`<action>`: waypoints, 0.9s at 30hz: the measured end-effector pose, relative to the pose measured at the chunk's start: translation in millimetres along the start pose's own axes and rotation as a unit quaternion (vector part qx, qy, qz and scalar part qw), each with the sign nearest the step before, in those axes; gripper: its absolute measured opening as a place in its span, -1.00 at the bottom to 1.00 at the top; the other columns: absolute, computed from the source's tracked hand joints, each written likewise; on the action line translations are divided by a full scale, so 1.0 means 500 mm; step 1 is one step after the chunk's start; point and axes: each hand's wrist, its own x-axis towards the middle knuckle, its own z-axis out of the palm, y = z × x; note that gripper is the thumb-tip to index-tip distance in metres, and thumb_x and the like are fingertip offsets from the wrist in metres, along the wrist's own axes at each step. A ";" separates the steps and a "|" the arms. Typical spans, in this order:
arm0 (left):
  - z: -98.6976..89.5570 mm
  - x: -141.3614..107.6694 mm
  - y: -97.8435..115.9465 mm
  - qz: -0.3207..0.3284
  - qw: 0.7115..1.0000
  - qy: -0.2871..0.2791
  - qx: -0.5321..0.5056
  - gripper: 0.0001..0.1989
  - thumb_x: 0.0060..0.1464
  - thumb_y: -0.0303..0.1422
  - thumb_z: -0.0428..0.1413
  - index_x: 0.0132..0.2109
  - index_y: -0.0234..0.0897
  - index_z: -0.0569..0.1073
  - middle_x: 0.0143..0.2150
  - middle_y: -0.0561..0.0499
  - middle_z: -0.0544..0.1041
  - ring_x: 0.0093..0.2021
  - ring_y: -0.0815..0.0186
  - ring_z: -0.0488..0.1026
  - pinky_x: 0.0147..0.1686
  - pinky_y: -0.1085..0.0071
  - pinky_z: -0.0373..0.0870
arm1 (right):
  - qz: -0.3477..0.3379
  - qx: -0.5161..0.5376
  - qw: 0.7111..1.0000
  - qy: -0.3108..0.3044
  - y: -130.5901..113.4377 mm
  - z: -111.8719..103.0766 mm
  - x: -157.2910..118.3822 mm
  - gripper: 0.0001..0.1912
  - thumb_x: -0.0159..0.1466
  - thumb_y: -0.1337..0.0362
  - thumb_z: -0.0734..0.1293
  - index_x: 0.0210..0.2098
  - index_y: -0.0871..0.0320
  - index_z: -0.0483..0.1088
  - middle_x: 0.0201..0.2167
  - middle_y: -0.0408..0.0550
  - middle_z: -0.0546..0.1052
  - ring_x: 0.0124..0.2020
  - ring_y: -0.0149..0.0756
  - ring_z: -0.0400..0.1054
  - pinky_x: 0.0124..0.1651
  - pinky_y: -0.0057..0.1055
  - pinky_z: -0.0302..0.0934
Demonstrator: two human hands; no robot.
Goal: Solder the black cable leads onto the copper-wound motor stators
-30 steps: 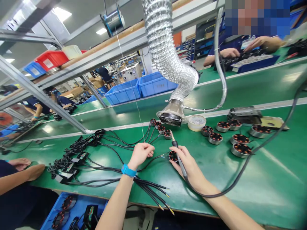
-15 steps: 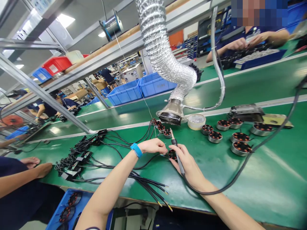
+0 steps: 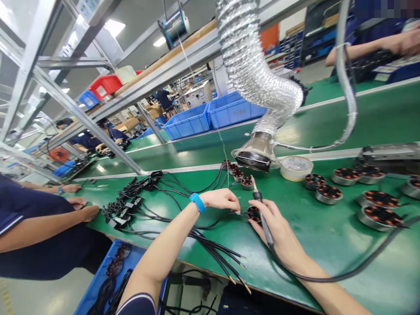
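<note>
My left hand [image 3: 223, 200], below a blue wristband [image 3: 197, 203], pinches the end of a black cable just left of a small round motor part [image 3: 254, 214]. My right hand [image 3: 274, 225] holds a soldering iron [image 3: 265, 221], its tip pointing up and away from me, while its fingers also touch the edge of that motor part. Thin solder wire [image 3: 226, 153] hangs down behind my left hand. More copper-wound parts [image 3: 247, 183] lie just beyond the iron's tip, with cables running from them to the left.
A fume hood [image 3: 254, 153] on a silver duct hangs beyond my hands. Round motor parts [image 3: 329, 194] and a tape roll [image 3: 296, 168] sit to the right. Bundled black cables [image 3: 126, 205] lie left. A blue bin [image 3: 110, 258] stands below. Other people's hands [image 3: 90, 213] rest at the left.
The view has shifted, so the bench appears farther right and more of the person at the left shows. My hands keep nearly the same pose around the motor part.
</note>
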 end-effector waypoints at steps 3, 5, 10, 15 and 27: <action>0.017 -0.001 0.017 -0.020 0.997 0.058 0.056 -0.61 0.01 -0.05 0.20 -0.37 -0.36 0.56 -0.50 0.10 0.42 -0.46 0.44 0.24 -0.44 0.47 0.10 | -0.006 0.002 1.000 0.002 0.001 0.003 0.002 -0.58 0.38 0.34 0.20 0.22 0.06 0.15 0.03 0.08 0.27 -0.13 -0.22 0.36 -0.10 -0.33 0.30; 0.033 0.003 0.024 -0.032 0.993 0.090 0.075 -0.61 0.00 -0.04 0.20 -0.42 -0.36 0.53 -0.56 0.14 0.34 -0.50 0.45 0.17 -0.47 0.46 0.05 | -0.006 0.004 1.000 0.001 -0.002 0.001 0.000 -0.57 0.38 0.34 0.21 0.22 0.06 0.15 0.03 0.07 0.27 -0.13 -0.23 0.36 -0.10 -0.34 0.31; 0.050 0.012 0.014 -0.021 0.995 0.065 -0.079 -0.70 -0.02 -0.18 0.22 -0.45 -0.38 0.50 -0.49 0.07 0.45 -0.44 0.43 0.30 -0.36 0.45 0.18 | 0.015 0.026 1.000 0.004 -0.003 -0.002 -0.003 -0.56 0.35 0.37 0.21 0.21 0.05 0.15 0.02 0.06 0.27 -0.11 -0.23 0.36 -0.05 -0.32 0.30; 0.060 0.013 -0.010 -0.066 0.955 0.069 -0.281 -0.54 -0.30 -0.08 0.39 -0.41 -0.41 0.51 -0.50 0.07 0.44 -0.49 0.48 0.29 -0.43 0.47 0.17 | 0.039 0.059 0.997 0.020 0.009 0.002 0.004 -0.51 0.28 0.39 0.27 0.18 0.04 0.17 -0.01 0.02 0.29 -0.11 -0.24 0.35 -0.02 -0.32 0.30; 0.069 0.005 0.004 -0.088 0.960 0.069 -0.256 -0.50 -0.23 0.00 0.35 -0.43 -0.41 0.46 -0.59 0.10 0.39 -0.63 0.54 0.22 -0.62 0.54 0.09 | 0.015 0.182 0.983 0.031 0.003 0.017 0.028 -0.59 0.28 0.48 0.22 0.09 0.07 0.23 -0.09 -0.02 0.31 -0.22 -0.34 0.37 -0.06 -0.34 0.31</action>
